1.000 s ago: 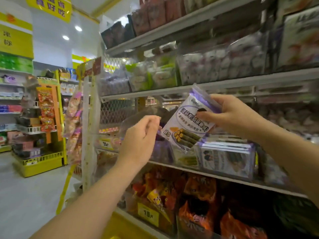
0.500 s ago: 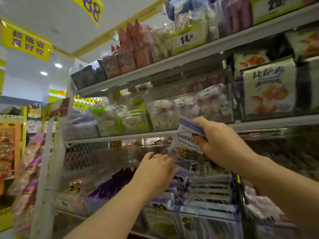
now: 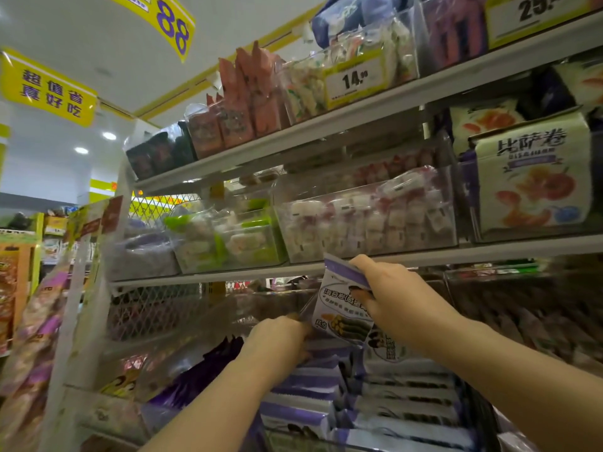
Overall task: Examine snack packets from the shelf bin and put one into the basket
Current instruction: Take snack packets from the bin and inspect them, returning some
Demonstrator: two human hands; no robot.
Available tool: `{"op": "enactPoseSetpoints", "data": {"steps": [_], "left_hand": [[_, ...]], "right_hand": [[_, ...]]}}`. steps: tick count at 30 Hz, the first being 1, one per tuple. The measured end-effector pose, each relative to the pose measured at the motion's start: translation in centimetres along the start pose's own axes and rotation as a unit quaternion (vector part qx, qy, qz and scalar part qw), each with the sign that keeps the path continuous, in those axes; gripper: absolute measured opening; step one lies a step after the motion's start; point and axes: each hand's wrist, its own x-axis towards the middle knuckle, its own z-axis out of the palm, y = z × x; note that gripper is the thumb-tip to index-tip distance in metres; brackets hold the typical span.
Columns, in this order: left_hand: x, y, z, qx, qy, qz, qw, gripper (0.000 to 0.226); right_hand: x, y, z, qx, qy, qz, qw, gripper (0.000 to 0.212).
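Starting at the right hand: curled round the top of a snack packet, thumb on the printed front, fingers behind the purple strip, holding it upright with a slight tilt, just above the shelf bin. White front on that one, purple top, green rolls pictured near the bottom. Over to the left hand, just beside it and lower: back of the hand toward the camera, fingers dipped down into the same bin among the stock, tips hidden, so can't tell if gripping anything or only touching. Both forearms reaching up and in from the bottom of the view. Inside the bin: rows of matching purple-and-white packets standing on edge, packed tight. Next along to the left, dark purple packets. One shelf up, clear tubs: small white-and-red wrapped sweets right above the hands, green-and-white packs left of those, a big pizza-roll bag off to the right. Top shelf: orange-pink packs and a yellow price tag reading 14.90. Yellow 88 sign hanging from the ceiling.
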Motion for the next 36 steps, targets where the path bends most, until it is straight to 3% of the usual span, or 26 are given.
{"op": "enactPoseSetpoints", "data": {"steps": [10, 16, 19, 22, 26, 31, 36], "left_hand": [[1.0, 0.0, 0.7, 0.027, 0.009, 0.023, 0.999, 0.019], [-0.1, -1.5, 1.9, -0.097, 0.049, 0.041, 0.993, 0.011], [-0.7, -2.0, 1.8, -0.124, 0.083, 0.035, 0.988, 0.021], [-1.6, -2.7, 1.4, -0.151, 0.144, 0.012, 0.978, 0.006], [-3.3, -3.8, 0.7, -0.230, 0.236, -0.019, 0.944, 0.012], [-5.5, -5.0, 0.1, -0.294, 0.403, -0.069, 0.864, 0.013], [-7.5, -6.3, -0.3, -0.300, 0.473, -0.151, 0.814, 0.015]], "right_hand": [[1.7, -0.2, 1.5, 0.019, 0.019, 0.008, 1.000, 0.022], [0.9, -0.2, 2.6, 0.017, 0.008, -0.005, 1.000, 0.037], [0.8, 0.4, 3.2, 0.055, 0.008, 0.035, 0.998, 0.038], [1.0, 0.7, 4.1, 0.076, 0.004, 0.080, 0.994, 0.040], [1.2, 0.9, 5.0, 0.089, -0.012, 0.103, 0.991, 0.037], [0.6, 0.9, 6.5, 0.043, -0.135, 0.115, 0.983, 0.029], [0.6, 1.0, 7.2, 0.023, -0.143, 0.128, 0.981, 0.017]]}}
